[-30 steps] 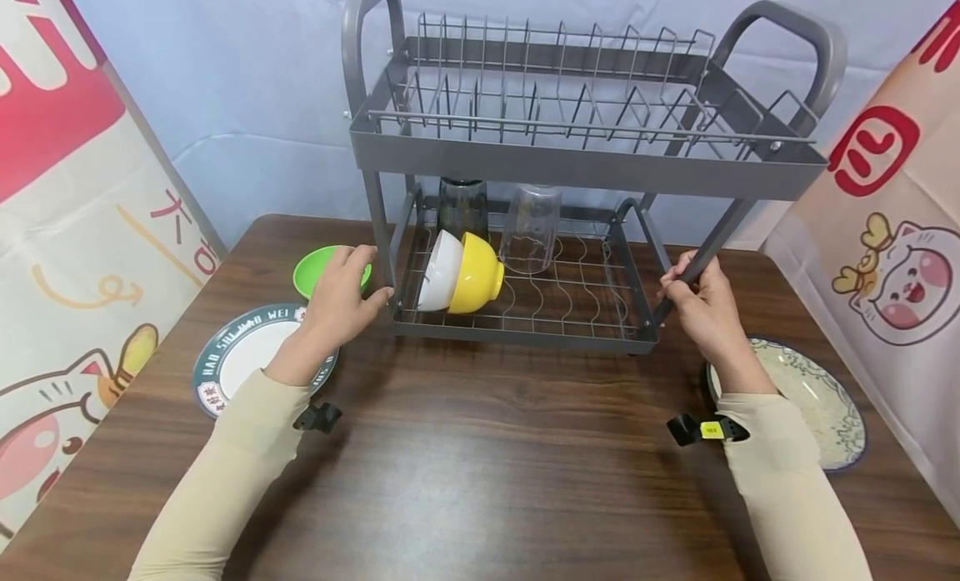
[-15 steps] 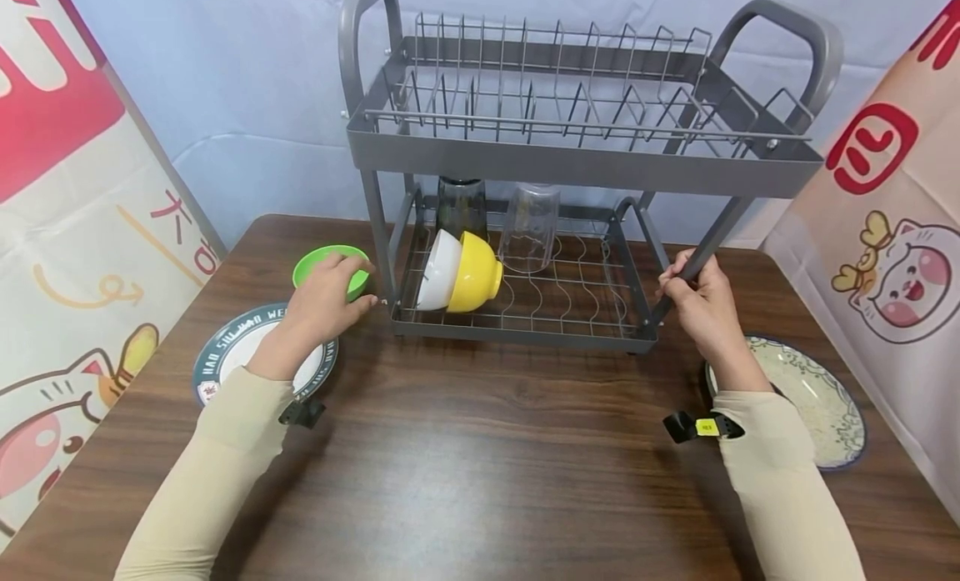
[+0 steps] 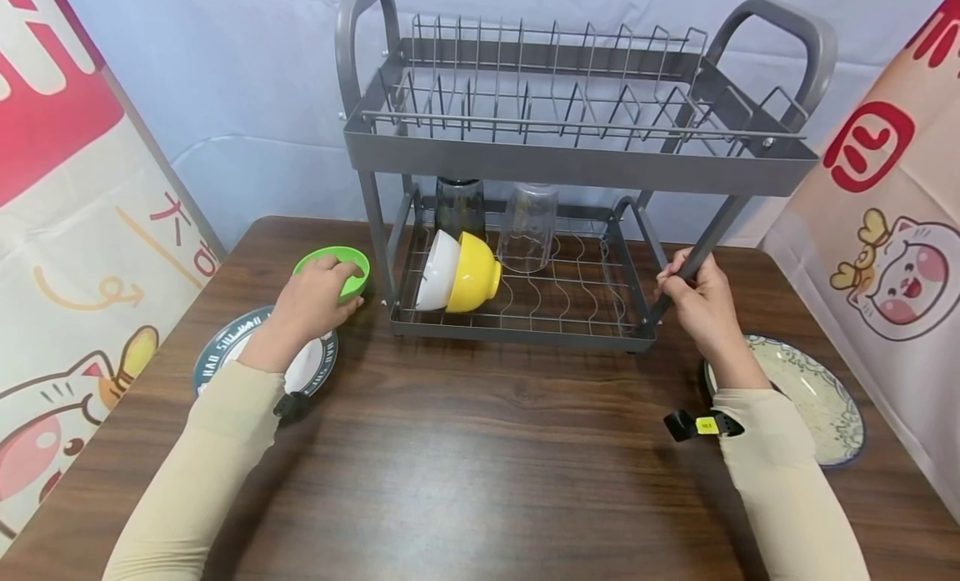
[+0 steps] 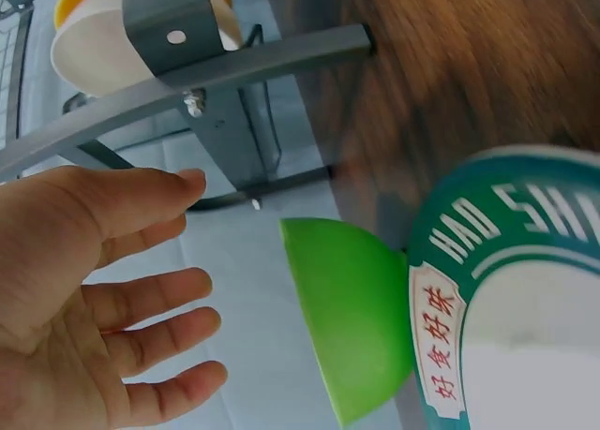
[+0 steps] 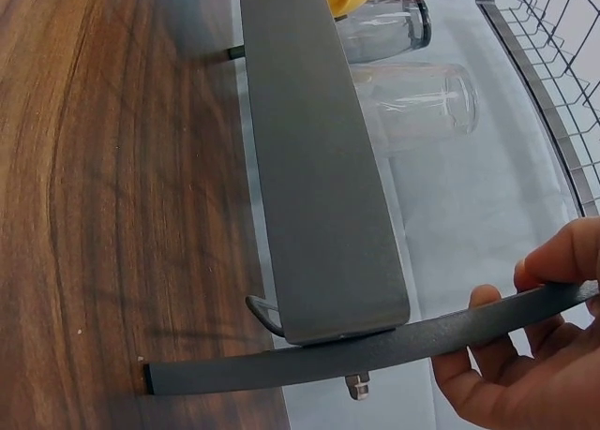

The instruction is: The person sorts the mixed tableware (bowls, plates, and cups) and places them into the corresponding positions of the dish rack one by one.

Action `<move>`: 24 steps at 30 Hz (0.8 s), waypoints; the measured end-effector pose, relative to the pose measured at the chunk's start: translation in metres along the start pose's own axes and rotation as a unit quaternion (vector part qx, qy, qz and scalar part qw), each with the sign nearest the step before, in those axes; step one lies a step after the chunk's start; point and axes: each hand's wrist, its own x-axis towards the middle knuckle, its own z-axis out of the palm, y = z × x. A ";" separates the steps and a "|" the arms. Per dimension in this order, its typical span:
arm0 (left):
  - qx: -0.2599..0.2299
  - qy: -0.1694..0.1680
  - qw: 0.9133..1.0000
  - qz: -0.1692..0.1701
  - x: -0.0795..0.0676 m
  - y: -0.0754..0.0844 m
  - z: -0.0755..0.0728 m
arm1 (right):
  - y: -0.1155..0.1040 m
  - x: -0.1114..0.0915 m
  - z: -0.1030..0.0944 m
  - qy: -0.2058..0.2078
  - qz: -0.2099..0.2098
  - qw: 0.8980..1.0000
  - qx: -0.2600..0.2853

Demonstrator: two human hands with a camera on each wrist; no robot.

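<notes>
"Plastic, perhaps, that green bowl [image 4: 347,318]?"

"It looked so: thin-walled, probably light and stiff, unlikely to break, though its smooth side might have slid under a loose grip."

"Where was it?"

"Upright on the table [image 3: 465,481], beyond the lettered plate [image 3: 206,360] and to the left of the dish rack [image 3: 577,166]."

"And the hands?"

"The left hand [image 3: 311,298] hung over its near side, fingers spread and relaxed, holding nothing; whether one brushed the rim, I couldn't tell. The right hand [image 3: 701,302] was curled round a front leg [image 3: 718,233] of the rack."

"Best hold?"

"A pinch at the rim, I judged, thumb on one face and fingers on the other."

"Its looks?"

"Bright lime green, plain and rounded, with a wide mouth."
</notes>
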 end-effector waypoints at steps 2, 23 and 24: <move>-0.003 -0.008 1.000 0.001 -0.001 -0.002 0.001 | -0.001 0.000 0.000 0.002 0.003 1.000 -0.003; -0.016 -0.083 0.996 -0.017 0.000 -0.024 0.009 | -0.001 0.001 0.002 0.015 0.034 0.999 0.020; -0.015 -0.082 0.996 -0.016 0.000 -0.024 0.009 | -0.001 0.001 0.003 0.017 0.035 0.999 0.018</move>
